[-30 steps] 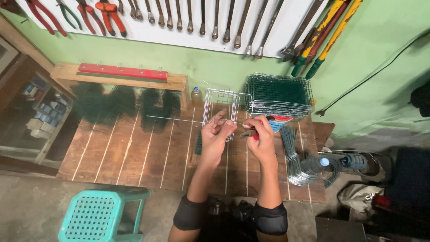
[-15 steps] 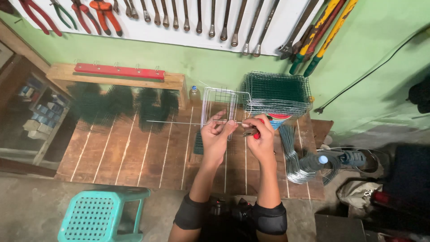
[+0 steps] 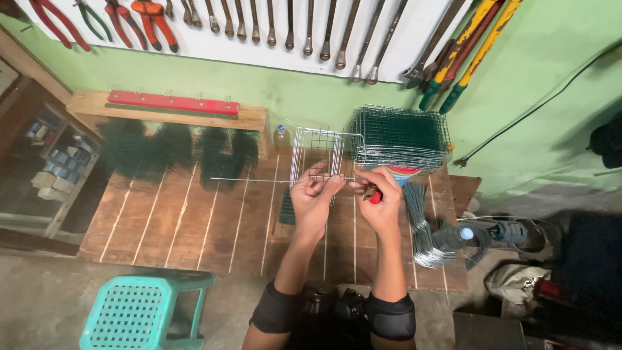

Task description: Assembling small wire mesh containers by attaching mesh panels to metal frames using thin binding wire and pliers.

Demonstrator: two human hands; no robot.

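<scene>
Fingers [image 3: 334, 185] of left hand [image 3: 312, 202] pinched on lower edge of white wire grid piece [image 3: 317, 154], also on long straight wire [image 3: 249, 179] running out leftward; right hand [image 3: 382, 204] closed round red-handled pliers [image 3: 372, 195], tips at the same edge. Versus half a second and a second ago: hands barely moved, same pinch, same spot, so the work at that joint looks ongoing, not finished. Near edge: teal plastic stool [image 3: 139, 314] on floor. Wooden surface [image 3: 175, 227] under hands, grid standing on it at far-middle. Right of hands: bundle of cut wires [image 3: 424, 230], blue-capped bottle [image 3: 463, 234]. Further: stack of green mesh panels [image 3: 400, 136], dark mesh pieces [image 3: 168, 146], red bar [image 3: 172, 102]. Wall: hanging tools [image 3: 285, 23].
</scene>
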